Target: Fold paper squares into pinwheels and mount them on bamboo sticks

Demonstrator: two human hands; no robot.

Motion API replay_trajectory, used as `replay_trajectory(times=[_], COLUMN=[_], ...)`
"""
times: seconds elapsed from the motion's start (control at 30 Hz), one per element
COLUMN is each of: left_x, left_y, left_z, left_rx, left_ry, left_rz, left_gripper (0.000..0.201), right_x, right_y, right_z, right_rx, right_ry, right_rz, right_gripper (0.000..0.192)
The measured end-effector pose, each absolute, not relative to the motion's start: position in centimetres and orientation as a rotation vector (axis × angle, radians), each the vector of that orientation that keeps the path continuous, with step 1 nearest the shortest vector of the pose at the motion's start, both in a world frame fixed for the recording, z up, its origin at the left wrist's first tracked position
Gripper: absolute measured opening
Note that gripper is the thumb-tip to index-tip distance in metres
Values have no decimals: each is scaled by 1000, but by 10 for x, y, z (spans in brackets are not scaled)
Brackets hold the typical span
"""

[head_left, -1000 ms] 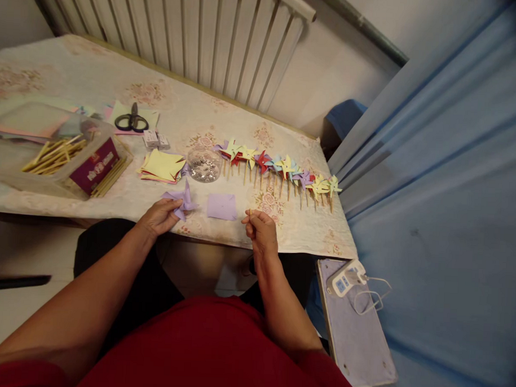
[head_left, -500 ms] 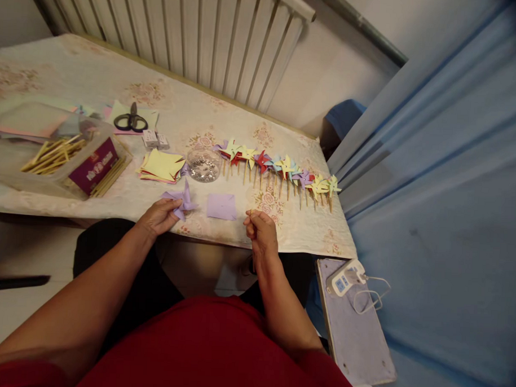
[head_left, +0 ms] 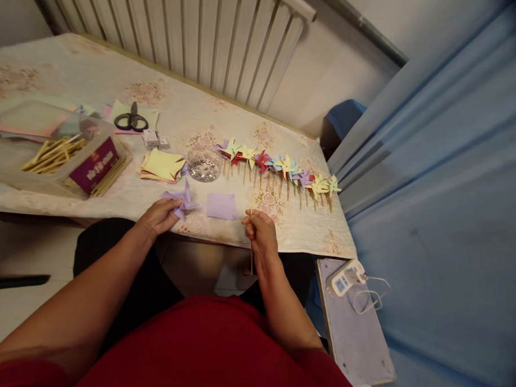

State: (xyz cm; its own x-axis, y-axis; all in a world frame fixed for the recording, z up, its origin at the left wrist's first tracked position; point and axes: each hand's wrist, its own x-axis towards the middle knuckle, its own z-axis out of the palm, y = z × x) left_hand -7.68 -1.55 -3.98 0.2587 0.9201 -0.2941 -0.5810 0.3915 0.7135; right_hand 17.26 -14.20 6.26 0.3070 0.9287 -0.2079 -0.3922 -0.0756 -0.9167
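Pinched in my left hand [head_left: 159, 214] is a purple paper pinwheel [head_left: 185, 201], its blades folded in, just above the table's front edge. My right hand [head_left: 262, 230] is closed around a thin wooden stick [head_left: 251, 261]; the tip pokes out above the fingers and the lower end hangs below the hand. A flat purple paper square [head_left: 221, 206] with cuts at its corners lies between the two hands. Behind it stands a round clear dish [head_left: 203, 165] of small shiny pins. A stack of cut paper [head_left: 161, 166], yellow on top, is beyond my left hand.
Finished pinwheels [head_left: 286, 166] on sticks lie in a row at the right. On the left are a plastic box [head_left: 74, 181] of wooden sticks, black-handled scissors [head_left: 132, 121] and small white boxes [head_left: 155, 139]. A power strip [head_left: 346, 278] rests on a low stool [head_left: 358, 344].
The stick in my right hand now shows above the fingers and more plainly below the hand. My left hand with the pinwheel has stayed put.
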Motion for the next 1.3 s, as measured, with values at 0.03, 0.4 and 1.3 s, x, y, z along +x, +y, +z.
replay_trajectory(times=[0.03, 0.4, 1.3], left_x=[-77, -78, -76], left_y=[-15, -15, -16], left_z=[-40, -40, -37], left_rx=[524, 545, 526], left_ry=[768, 755, 753], left_rz=[1081, 1078, 1086], left_gripper=[16, 18, 23], right_x=[173, 173, 173], right_y=[-142, -142, -145], right_z=[62, 62, 60], right_rx=[-1168, -1179, -1203], right_ry=[-605, -592, -627], right_rz=[1206, 1192, 1162], right_gripper=[20, 22, 19])
